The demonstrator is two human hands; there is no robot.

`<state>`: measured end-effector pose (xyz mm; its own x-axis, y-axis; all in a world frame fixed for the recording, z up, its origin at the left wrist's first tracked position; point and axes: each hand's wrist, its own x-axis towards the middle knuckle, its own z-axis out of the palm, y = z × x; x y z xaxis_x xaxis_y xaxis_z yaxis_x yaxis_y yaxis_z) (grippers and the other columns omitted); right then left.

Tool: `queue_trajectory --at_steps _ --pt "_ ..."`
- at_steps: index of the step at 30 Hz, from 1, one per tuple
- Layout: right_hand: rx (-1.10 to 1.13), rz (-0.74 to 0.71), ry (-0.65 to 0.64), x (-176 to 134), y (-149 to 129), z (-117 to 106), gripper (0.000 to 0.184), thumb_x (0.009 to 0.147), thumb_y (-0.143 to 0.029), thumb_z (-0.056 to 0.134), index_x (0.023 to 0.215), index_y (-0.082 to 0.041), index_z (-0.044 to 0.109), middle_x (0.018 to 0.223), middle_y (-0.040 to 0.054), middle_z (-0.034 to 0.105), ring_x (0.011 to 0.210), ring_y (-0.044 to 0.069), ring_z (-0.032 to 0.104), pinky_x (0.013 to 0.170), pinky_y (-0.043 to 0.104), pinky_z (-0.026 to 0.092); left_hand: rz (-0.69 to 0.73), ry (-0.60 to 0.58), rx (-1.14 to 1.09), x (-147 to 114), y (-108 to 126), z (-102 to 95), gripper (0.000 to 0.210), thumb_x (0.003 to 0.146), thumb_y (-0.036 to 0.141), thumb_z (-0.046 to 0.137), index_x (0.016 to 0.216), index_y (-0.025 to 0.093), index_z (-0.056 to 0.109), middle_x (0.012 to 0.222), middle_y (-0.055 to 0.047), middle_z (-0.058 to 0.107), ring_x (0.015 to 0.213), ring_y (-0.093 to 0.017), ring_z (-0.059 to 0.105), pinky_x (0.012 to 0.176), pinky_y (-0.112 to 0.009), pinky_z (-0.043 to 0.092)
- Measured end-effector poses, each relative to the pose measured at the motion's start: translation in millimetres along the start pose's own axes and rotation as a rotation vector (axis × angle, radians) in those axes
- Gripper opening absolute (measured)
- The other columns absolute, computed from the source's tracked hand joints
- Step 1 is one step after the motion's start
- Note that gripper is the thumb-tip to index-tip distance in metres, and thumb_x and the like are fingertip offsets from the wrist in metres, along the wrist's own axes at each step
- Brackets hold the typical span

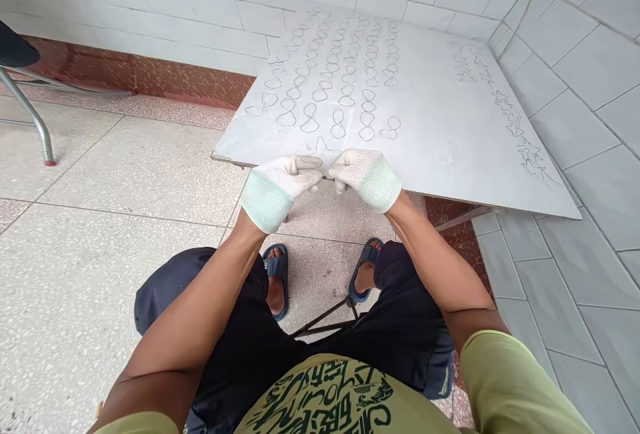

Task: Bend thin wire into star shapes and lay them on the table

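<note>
My left hand [299, 174] and my right hand [347, 169], both in white knit gloves with pale green cuffs, meet at the near edge of a white board. Between them is a thin dark wire [320, 143], bent to a point that sticks up above the fingers. Both hands have closed fingertips pinching this wire. Its lower end is partly hidden by the gloves. Just beyond lie several wire figure-eights [339, 123] in long rows on the board [425, 134]. Along the board's right side lies a row of wire stars [513, 121].
White tiled walls [575, 114] border the board at the back and right. A metal chair leg [37, 117] stands on the speckled floor [125, 174] at the left. Below the board are my sandalled feet [277, 281] and dark thin legs of a stand [325, 317].
</note>
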<state>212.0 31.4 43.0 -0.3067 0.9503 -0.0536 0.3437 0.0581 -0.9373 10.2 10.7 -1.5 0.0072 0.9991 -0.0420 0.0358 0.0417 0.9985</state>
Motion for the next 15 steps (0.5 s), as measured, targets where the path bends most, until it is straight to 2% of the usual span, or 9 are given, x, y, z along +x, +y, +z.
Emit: queue_trajectory --at_steps 4,9,15 --pt "0.016 0.043 0.010 0.1 -4.2 2.4 0.032 0.098 -0.010 0.071 0.069 -0.023 0.066 0.056 -0.0037 0.066 0.060 0.013 0.059 0.063 0.027 0.046 0.002 0.012 -0.033 2.5 -4.7 4.5 0.036 0.075 0.037 0.091 0.103 0.017 0.081 0.073 -0.002 0.075 0.075 -0.021 0.071 0.067 -0.031 0.055" --pt "0.001 0.042 0.010 0.3 -3.8 3.6 0.028 0.098 -0.013 0.069 0.072 -0.023 0.067 0.057 -0.0036 0.066 0.061 0.013 0.060 0.064 0.028 0.045 0.076 0.060 -0.046 6.8 -9.1 8.2 0.021 0.079 0.040 0.083 0.085 0.021 0.077 0.068 -0.002 0.071 0.075 -0.021 0.070 0.076 -0.034 0.058" --pt "-0.146 -0.006 0.087 3.9 2.5 10.1 0.029 0.093 -0.017 0.070 0.067 -0.025 0.061 0.058 -0.0038 0.063 0.063 0.015 0.056 0.066 0.033 0.042 0.098 0.238 0.060 -10.0 -5.4 17.7 0.019 0.086 0.037 0.082 0.098 0.023 0.084 0.074 -0.002 0.073 0.070 -0.023 0.070 0.066 -0.037 0.055"
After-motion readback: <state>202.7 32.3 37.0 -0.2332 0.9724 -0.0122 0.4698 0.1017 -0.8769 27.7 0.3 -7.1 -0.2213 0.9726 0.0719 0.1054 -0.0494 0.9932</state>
